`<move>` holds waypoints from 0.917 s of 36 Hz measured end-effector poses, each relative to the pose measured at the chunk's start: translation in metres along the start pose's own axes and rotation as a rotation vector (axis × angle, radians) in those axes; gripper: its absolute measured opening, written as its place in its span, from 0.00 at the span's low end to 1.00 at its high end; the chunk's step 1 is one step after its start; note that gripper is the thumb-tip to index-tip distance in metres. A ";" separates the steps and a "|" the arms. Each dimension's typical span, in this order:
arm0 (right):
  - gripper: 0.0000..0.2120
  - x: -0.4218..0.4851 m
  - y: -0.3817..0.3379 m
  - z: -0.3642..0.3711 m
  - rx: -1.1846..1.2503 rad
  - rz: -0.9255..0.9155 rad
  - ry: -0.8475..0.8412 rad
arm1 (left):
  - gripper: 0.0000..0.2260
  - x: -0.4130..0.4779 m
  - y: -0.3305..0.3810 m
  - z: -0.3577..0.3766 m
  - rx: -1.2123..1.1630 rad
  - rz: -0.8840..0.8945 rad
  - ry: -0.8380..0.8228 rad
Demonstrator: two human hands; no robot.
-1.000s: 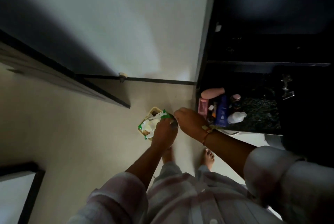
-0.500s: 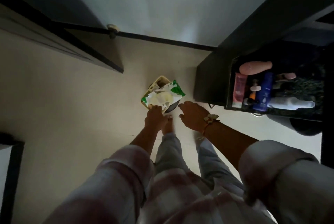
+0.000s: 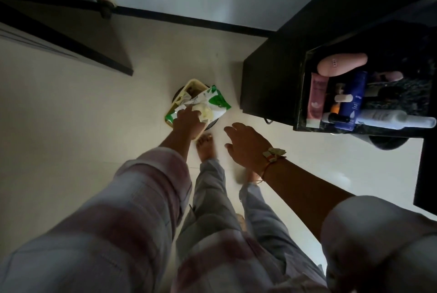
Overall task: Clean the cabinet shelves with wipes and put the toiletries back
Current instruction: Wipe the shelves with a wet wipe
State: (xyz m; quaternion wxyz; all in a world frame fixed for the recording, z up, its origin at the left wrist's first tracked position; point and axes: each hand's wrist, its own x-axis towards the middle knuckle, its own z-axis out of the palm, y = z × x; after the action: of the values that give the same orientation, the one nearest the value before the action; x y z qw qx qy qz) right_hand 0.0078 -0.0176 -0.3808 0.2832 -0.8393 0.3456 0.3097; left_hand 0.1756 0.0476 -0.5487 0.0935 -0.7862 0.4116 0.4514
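Observation:
A green and white wipes pack [image 3: 214,101] lies across a yellow basket [image 3: 192,83] on the pale floor. My left hand [image 3: 188,120] reaches down onto the pack, fingers curled on its white middle. My right hand [image 3: 246,143] hovers to the right of it, fingers spread and holding nothing. On the dark shelf [image 3: 267,80] at the right lie toiletries: a pink bottle [image 3: 340,64], a pink tube [image 3: 316,96], a blue bottle [image 3: 353,99] and a white bottle [image 3: 390,117].
My bare feet [image 3: 205,147] stand just below the basket. A dark door edge [image 3: 71,39] slants in from the left, with a door stopper [image 3: 105,2] at the skirting. A dark round object [image 3: 387,143] sits under the shelf.
The wipes pack went from both hands down onto the basket. My left hand now rests on it, and my right hand has drawn away to the right. The view tilted further down.

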 end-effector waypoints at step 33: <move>0.23 -0.005 0.028 0.031 0.023 -0.019 0.047 | 0.21 0.014 0.006 0.012 0.174 -0.006 0.087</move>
State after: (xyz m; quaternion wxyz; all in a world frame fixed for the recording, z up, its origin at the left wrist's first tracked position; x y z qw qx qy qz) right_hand -0.0268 -0.0110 -0.4050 0.2877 -0.8463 0.3475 0.2832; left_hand 0.1676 0.0424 -0.5650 0.1445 -0.7952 0.4507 0.3791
